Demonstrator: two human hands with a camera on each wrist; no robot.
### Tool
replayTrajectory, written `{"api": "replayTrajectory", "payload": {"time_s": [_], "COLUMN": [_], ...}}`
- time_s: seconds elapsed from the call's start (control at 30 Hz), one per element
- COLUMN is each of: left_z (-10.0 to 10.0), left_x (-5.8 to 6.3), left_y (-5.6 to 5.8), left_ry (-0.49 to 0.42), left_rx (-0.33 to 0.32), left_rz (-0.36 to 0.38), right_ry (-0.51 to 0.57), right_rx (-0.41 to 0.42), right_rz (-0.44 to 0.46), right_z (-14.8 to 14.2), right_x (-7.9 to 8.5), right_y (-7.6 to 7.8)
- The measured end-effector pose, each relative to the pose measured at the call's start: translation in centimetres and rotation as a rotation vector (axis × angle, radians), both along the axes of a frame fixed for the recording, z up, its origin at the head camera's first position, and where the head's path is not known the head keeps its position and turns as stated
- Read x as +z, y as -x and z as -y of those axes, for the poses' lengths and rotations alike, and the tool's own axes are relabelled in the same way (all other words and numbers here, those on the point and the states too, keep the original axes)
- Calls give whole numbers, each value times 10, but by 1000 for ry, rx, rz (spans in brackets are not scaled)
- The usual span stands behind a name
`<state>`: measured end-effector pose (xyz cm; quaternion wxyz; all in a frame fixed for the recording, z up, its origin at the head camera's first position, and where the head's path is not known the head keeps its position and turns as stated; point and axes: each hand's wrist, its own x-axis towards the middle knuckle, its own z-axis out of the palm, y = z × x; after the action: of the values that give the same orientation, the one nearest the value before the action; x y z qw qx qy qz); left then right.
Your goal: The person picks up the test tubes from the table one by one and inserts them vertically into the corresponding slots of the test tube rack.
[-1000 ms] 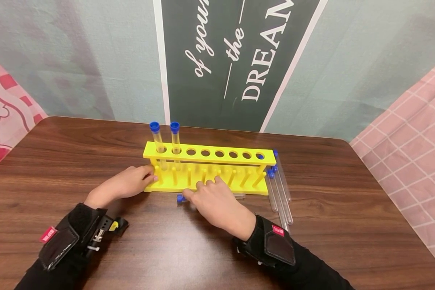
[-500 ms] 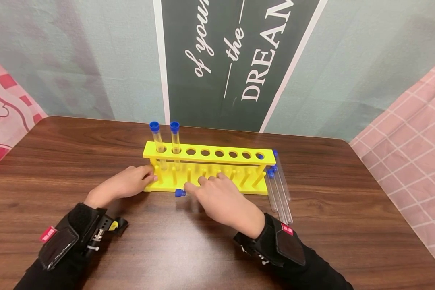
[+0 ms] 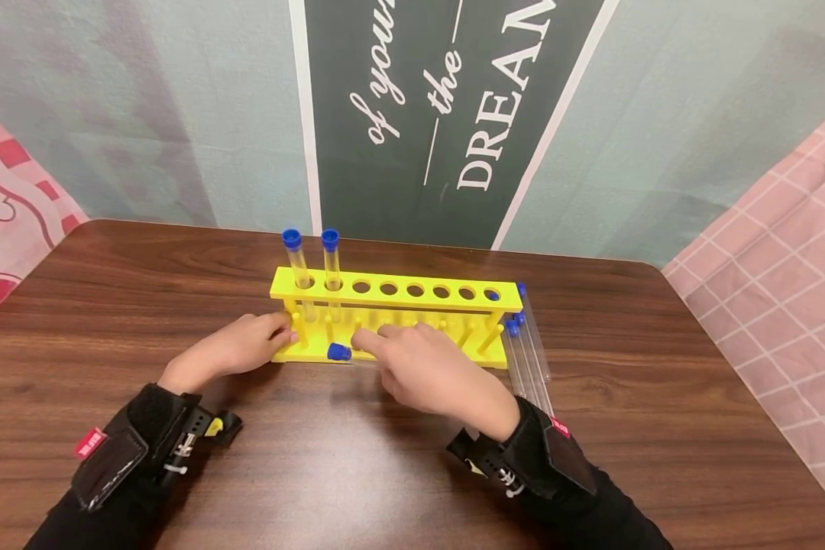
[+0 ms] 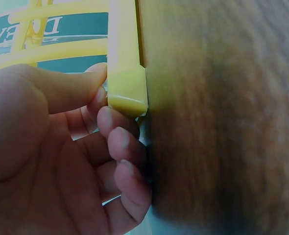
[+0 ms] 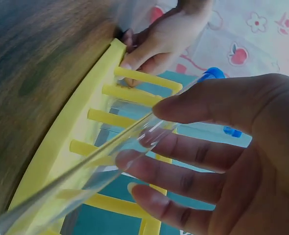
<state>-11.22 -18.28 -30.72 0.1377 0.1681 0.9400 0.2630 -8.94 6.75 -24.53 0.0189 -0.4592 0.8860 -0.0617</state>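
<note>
A yellow test tube rack stands on the table, with two blue-capped test tubes upright in its two leftmost holes. My left hand grips the left end of the rack's base; the left wrist view shows thumb and fingers about the base end. In front of the rack my right hand pinches another test tube between thumb and fingers. That tube lies tilted, its blue cap pointing left in the head view and its clear end passing beneath the hand.
Several blue-capped test tubes lie on the wooden table at the rack's right end, partly hidden by the right forearm. A grey-green cloth backdrop with lettering hangs behind the table.
The right hand has picked the test tube up from the table in front of the rack, raising and tilting it. The left hand keeps its place on the rack.
</note>
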Motion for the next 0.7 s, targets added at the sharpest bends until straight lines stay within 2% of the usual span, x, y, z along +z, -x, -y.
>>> {"api": "replayTrajectory", "payload": {"time_s": [0.33,0.7], "left_z": [1,1], "left_x": [1,0], "left_y": [0,-1], "left_ry": [-5,-13], "left_rx": [-7,-7], "left_rz": [10,-6], "right_ry": [176,339], "right_rx": [-46,-33], "right_rz": [203,275], "right_z": [-8,-15], "right_x": [7,9], "right_y": [5,9]}}
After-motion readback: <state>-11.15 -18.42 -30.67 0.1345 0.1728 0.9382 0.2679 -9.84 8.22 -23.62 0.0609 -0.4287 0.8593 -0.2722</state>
